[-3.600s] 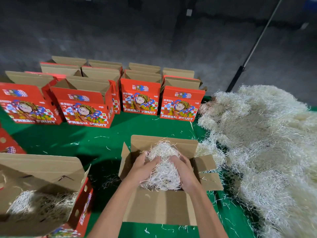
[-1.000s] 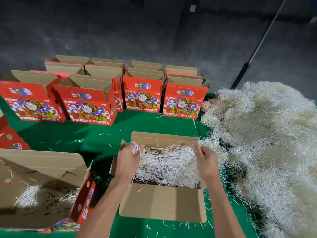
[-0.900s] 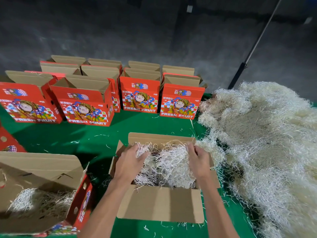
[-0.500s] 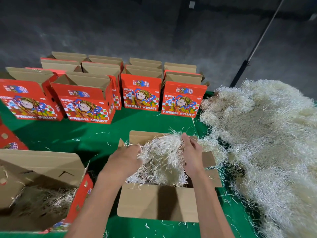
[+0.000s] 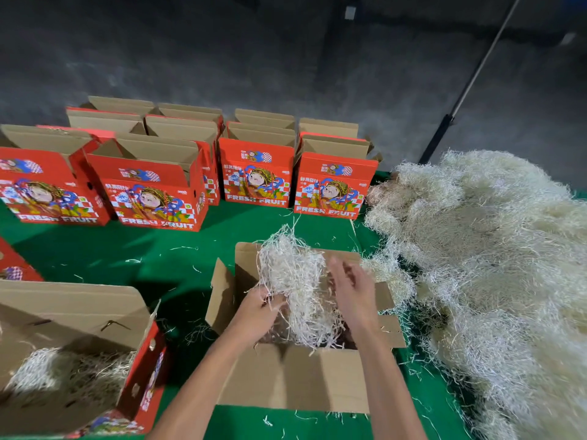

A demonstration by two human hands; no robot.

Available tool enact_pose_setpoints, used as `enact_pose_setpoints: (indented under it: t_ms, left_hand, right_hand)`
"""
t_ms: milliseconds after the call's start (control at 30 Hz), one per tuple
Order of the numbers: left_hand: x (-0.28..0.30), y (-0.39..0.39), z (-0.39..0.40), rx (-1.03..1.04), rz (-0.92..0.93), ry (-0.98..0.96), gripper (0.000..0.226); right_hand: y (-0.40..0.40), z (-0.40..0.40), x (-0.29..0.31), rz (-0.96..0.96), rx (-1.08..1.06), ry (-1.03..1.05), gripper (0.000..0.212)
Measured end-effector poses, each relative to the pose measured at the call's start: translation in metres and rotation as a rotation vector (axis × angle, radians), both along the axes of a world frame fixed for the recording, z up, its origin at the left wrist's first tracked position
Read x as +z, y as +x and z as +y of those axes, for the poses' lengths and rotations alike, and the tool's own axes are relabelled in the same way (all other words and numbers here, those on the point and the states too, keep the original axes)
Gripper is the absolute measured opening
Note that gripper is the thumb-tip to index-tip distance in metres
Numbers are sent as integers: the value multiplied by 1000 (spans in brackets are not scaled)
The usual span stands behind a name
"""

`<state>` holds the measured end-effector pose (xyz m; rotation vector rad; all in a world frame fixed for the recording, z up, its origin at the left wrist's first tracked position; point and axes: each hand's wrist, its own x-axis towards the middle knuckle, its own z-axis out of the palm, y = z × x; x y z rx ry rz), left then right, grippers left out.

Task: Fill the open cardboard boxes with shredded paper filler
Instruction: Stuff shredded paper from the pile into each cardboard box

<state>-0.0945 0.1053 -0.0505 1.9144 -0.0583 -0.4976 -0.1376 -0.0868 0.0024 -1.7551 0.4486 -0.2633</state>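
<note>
1. Since half a second ago, the right hand [image 5: 351,289] has let go of the wad and now hovers with its fingers spread and loose at 3 o'clock of it, blurred by motion; the left hand [image 5: 259,314] grips the lower part of the wad of white shredded paper filler [image 5: 293,281].
2. That wad stands tall over the open brown cardboard box [image 5: 295,379] at the table's 6 o'clock edge, its top above the far flap.
3. To do this step well, I judge: tease the clump apart and press it low, spreading it into all four corners so none spills over the flaps.
4. More filler lies in the big pale heap of shredded paper [image 5: 495,265] at 3 o'clock on the green table cover [image 5: 158,252].
5. Red printed fruit boxes [image 5: 257,173] at 12 o'clock stand open, seemingly unfilled; the one at 8 o'clock [image 5: 73,354] holds a little.
</note>
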Motion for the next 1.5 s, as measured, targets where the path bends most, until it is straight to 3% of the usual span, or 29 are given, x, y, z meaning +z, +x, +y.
enact_pose_setpoints:
  t_ms: [67,267,433,633,733,867,1000,1167,1333,1400,1500]
  left_hand:
    - [-2,-3,-4,-13,-22,-27,31]
    - [1,-23,-9,67,-94,-143,36]
    - [11,-4,33,169,-204,22,24]
    - [16,-4,29,171,-314,243,19]
    - [20,-3,35,117,-288,318,36]
    - [31,2,57,-129,-83,235,74]
    - [42,5,65,-164,-137,363,56]
    - [43,6,59,-41,-227,522,18]
    - [28,7,20,-220,-258,378,10]
    - [13,13,1,-336,-291,418,18]
    - [-12,23,-26,-436,-303,613,19]
  right_hand:
    - [-4,14,-17,74,101,-93,26]
    - [-4,40,-45,33,17,-190,9]
    - [-9,-9,-37,-35,-154,-188,43]
    - [-8,-31,-34,-72,-211,-324,49]
    - [-16,-40,-37,-24,-118,-383,43]
    - [-25,-48,-31,8,43,-428,15]
    - [-33,-56,-17,32,233,-455,28]
    - [-41,-60,0,278,361,-221,29]
    - [-11,-36,-12,219,397,-391,13]
    - [7,-20,-28,200,467,-492,15]
    - [29,0,-55,343,621,-591,24]
